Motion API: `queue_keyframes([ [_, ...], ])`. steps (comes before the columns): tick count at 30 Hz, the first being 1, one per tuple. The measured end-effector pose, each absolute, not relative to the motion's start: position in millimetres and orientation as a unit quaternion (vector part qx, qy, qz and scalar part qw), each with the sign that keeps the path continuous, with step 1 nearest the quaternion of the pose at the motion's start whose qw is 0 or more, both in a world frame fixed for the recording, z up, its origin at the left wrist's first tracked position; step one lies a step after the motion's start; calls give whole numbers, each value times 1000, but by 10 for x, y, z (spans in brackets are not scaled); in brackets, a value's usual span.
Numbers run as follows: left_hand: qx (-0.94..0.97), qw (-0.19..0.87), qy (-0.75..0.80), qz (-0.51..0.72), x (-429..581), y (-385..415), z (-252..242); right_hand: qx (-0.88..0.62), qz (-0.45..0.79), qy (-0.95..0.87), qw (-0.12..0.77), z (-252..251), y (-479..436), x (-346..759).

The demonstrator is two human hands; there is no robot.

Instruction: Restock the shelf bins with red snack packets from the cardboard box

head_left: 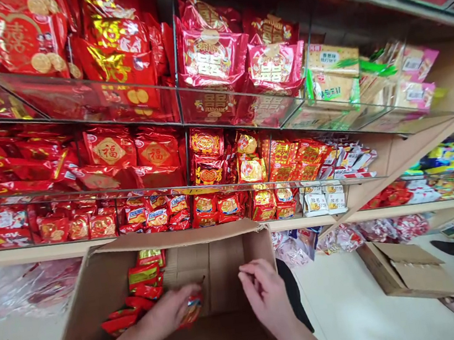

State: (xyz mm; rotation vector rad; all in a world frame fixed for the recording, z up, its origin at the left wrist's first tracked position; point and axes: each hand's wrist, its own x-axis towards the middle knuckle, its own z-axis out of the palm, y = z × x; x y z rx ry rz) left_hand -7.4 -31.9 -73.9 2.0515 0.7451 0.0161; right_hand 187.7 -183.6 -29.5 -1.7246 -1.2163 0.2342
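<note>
Logging hands first: left one? (Obs. 1)

Left hand (pixel 170 311) is inside the cardboard box (pixel 222 260), low against its back wall. Fingers are clenched round a small packet (pixel 192 310), red with a bright end. (Obs. 2)

Right? (Obs. 1)

Right hand (pixel 264 293) is also inside the box, toward its right wall, just beside the left hand but apart from it. Fingers are curled, thumb against forefinger. Possibly pinching something thin; the view is too poor to tell. (Obs. 2)

Other contents? (Obs. 1)

A stack of red packets (pixel 142 287) stands along the box's left wall, next to the left hand. The right half of the box shows bare cardboard. (Obs. 2)

Surroundings? (Obs. 1)

The shelves (pixel 32 253) rise directly behind the box, split by glass dividers. Rows of red and gold packets (pixel 162 217) fill the tier nearest the box's rear flap, with bigger red bags (pixel 212 55) higher up. Yellow-green packs (pixel 331 75) sit above and right of the box. A second carton (pixel 408 271) lies open on the floor (pixel 344 299), well right of the box. (Obs. 2)
</note>
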Motion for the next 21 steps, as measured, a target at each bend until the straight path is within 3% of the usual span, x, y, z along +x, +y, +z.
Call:
queue_keyframes([
  [5,626,697,297,185,187,-575,-243,-679,325,-348,559,-444,-1602,1512],
  [7,558,724,315,253,280,-687,-122,-657,357,-297,594,-459,-1509,1468],
  [10,526,697,374,312,368,-816,-100,-659,313,-300,616,-411,-1444,1474],
  [14,570,653,400,298,412,-885,-248,-695,254,-337,582,-338,-1459,1506],
  [18,645,544,440,309,404,-865,-345,-724,204,-375,541,-335,-1475,1523],
  [21,653,531,469,269,387,-861,-335,-731,168,-375,545,-344,-1467,1501],
])
